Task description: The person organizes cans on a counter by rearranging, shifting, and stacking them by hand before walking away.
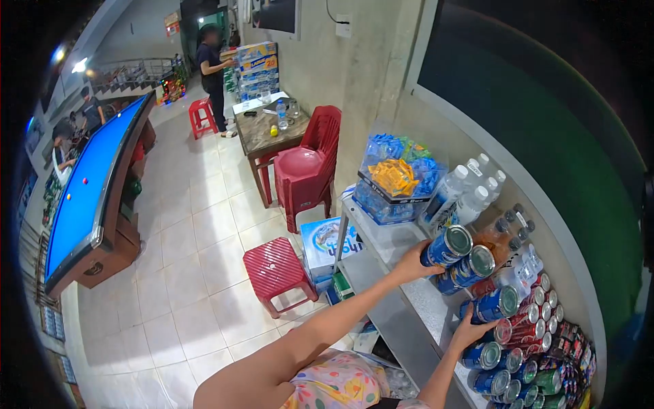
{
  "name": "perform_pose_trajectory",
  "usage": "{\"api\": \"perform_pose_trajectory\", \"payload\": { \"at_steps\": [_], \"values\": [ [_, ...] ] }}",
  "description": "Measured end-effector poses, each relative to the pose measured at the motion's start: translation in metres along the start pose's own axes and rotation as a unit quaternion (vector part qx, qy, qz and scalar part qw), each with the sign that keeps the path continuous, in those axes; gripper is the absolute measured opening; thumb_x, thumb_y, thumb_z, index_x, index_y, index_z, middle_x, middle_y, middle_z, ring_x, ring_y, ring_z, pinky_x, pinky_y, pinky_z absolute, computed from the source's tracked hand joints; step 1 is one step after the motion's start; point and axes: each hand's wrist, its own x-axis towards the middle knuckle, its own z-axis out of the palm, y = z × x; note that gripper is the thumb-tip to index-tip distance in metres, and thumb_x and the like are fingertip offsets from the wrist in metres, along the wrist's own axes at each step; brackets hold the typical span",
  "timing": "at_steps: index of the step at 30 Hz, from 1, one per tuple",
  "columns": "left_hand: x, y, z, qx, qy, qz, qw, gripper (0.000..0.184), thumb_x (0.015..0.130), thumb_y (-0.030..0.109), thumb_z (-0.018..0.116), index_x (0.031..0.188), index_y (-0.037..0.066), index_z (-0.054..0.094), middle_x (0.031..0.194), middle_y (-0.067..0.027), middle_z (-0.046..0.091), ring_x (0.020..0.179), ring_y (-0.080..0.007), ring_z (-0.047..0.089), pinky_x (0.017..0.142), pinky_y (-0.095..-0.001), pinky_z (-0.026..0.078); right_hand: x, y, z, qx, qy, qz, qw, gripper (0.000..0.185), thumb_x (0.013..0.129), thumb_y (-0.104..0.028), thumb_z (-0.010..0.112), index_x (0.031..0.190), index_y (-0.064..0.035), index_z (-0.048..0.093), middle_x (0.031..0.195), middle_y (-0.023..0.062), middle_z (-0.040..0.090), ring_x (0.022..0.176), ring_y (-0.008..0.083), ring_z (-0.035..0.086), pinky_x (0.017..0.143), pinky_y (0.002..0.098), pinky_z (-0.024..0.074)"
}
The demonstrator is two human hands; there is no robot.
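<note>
My left hand [411, 264] is closed around a blue can [444, 248] at the metal shelf. Right beside that can stands another blue can [467, 270], partly behind the first. Lower down, my right hand [473, 331] grips a blue can [492, 306], fingers on its near side and end. Red cans [528, 327] are stacked just beyond the right hand. Below it sits a group of blue cans [492, 379], with a few green cans [548, 382] next to them.
Clear-capped bottles [460, 194] and a plastic box of colourful packets [394, 178] stand on the shelf [436, 307]. A red stool [278, 267], stacked red chairs [306, 163] and a table [262, 142] are on the left. Beyond are a blue pool table [95, 177] and a standing person [212, 75].
</note>
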Motion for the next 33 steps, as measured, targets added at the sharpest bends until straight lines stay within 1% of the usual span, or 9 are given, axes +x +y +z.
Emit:
{"api": "perform_pose_trajectory", "payload": {
  "at_steps": [4, 7, 10, 13, 16, 20, 24, 28, 33],
  "values": [
    [-0.004, 0.009, -0.003, -0.017, -0.004, 0.008, 1.0, 0.089, 0.061, 0.041, 0.083, 0.129, -0.003, 0.046, 0.119, -0.0201, 0.058, 0.109, -0.0304, 0.058, 0.095, -0.0392, 0.044, 0.002, 0.006, 0.0, 0.01, -0.009, 0.003, 1.0, 0.098, 0.076, -0.03, 0.079, 0.144, 0.0076, 0.019, 0.139, 0.0278, 0.04, 0.125, 0.0355, 0.045, 0.106, 0.0397, 0.0323],
    [-0.004, 0.016, -0.007, -0.025, -0.035, -0.004, 0.999, 0.094, 0.063, 0.036, 0.083, 0.137, -0.001, 0.039, 0.127, -0.0204, 0.054, 0.116, -0.0287, 0.054, 0.1, -0.0381, 0.041, 0.0, -0.006, -0.002, 0.014, -0.006, 0.007, 1.0, 0.097, 0.076, -0.029, 0.078, 0.144, 0.0068, 0.019, 0.136, 0.0273, 0.043, 0.122, 0.0348, 0.048, 0.104, 0.0397, 0.034],
    [-0.003, 0.008, -0.003, -0.01, -0.023, 0.005, 1.0, 0.093, 0.065, 0.036, 0.082, 0.138, 0.0, 0.038, 0.129, -0.0208, 0.053, 0.118, -0.0295, 0.053, 0.101, -0.0384, 0.04, -0.001, -0.007, -0.002, 0.011, 0.0, 0.003, 1.0, 0.096, 0.077, -0.029, 0.078, 0.144, 0.0065, 0.019, 0.133, 0.0268, 0.046, 0.12, 0.0342, 0.05, 0.103, 0.0395, 0.0356],
    [-0.004, 0.006, -0.002, -0.008, -0.024, 0.005, 1.0, 0.096, 0.065, 0.039, 0.082, 0.14, -0.001, 0.036, 0.131, -0.0241, 0.049, 0.122, -0.0339, 0.049, 0.103, -0.04, 0.038, -0.001, -0.007, -0.002, 0.012, 0.003, -0.006, 1.0, 0.095, 0.077, -0.029, 0.077, 0.144, 0.0067, 0.02, 0.133, 0.0268, 0.047, 0.118, 0.0339, 0.051, 0.102, 0.0389, 0.0361],
    [-0.005, 0.01, -0.002, -0.01, -0.022, 0.007, 1.0, 0.092, 0.066, 0.034, 0.082, 0.139, -0.001, 0.037, 0.131, -0.0223, 0.051, 0.12, -0.0313, 0.051, 0.102, -0.039, 0.039, 0.0, -0.003, -0.001, -0.005, 0.015, -0.019, 1.0, 0.095, 0.077, -0.029, 0.077, 0.144, 0.0073, 0.02, 0.133, 0.0272, 0.047, 0.118, 0.0343, 0.052, 0.102, 0.0382, 0.0362],
    [-0.005, 0.006, 0.0, -0.011, 0.005, 0.014, 1.0, 0.094, 0.066, 0.035, 0.082, 0.138, -0.003, 0.036, 0.131, -0.0238, 0.05, 0.122, -0.0328, 0.049, 0.103, -0.0392, 0.038, -0.002, -0.003, -0.003, -0.019, 0.014, -0.001, 1.0, 0.096, 0.076, -0.03, 0.078, 0.143, 0.0082, 0.021, 0.134, 0.028, 0.046, 0.118, 0.0357, 0.051, 0.101, 0.038, 0.0365],
    [-0.003, 0.006, -0.005, 0.0, 0.025, 0.012, 1.0, 0.093, 0.065, 0.034, 0.082, 0.138, -0.004, 0.037, 0.132, -0.0243, 0.049, 0.124, -0.0334, 0.048, 0.104, -0.0391, 0.037, -0.002, 0.001, -0.002, -0.025, 0.021, -0.004, 0.999, 0.097, 0.075, -0.031, 0.078, 0.143, 0.0082, 0.021, 0.134, 0.0291, 0.044, 0.12, 0.0368, 0.05, 0.101, 0.0387, 0.0359],
    [-0.001, 0.003, -0.004, -0.013, 0.021, 0.02, 0.999, 0.091, 0.065, 0.031, 0.082, 0.136, -0.005, 0.038, 0.131, -0.0242, 0.05, 0.122, -0.0328, 0.049, 0.102, -0.0386, 0.038, -0.001, 0.006, -0.001, -0.046, 0.027, -0.024, 0.998, 0.094, 0.076, -0.031, 0.077, 0.142, 0.0089, 0.023, 0.138, 0.0294, 0.04, 0.126, 0.0364, 0.045, 0.106, 0.0383, 0.0313],
    [0.002, 0.004, -0.003, -0.007, 0.025, 0.033, 0.999, 0.091, 0.065, 0.03, 0.083, 0.134, -0.008, 0.038, 0.129, -0.0253, 0.05, 0.12, -0.0325, 0.051, 0.1, -0.0384, 0.04, -0.002, -0.002, 0.0, -0.009, 0.065, -0.05, 0.997, 0.094, 0.077, -0.028, 0.076, 0.143, 0.0084, 0.019, 0.143, 0.0305, 0.032, 0.134, 0.0369, 0.033, 0.111, 0.0392, 0.0229]
  ]
}}
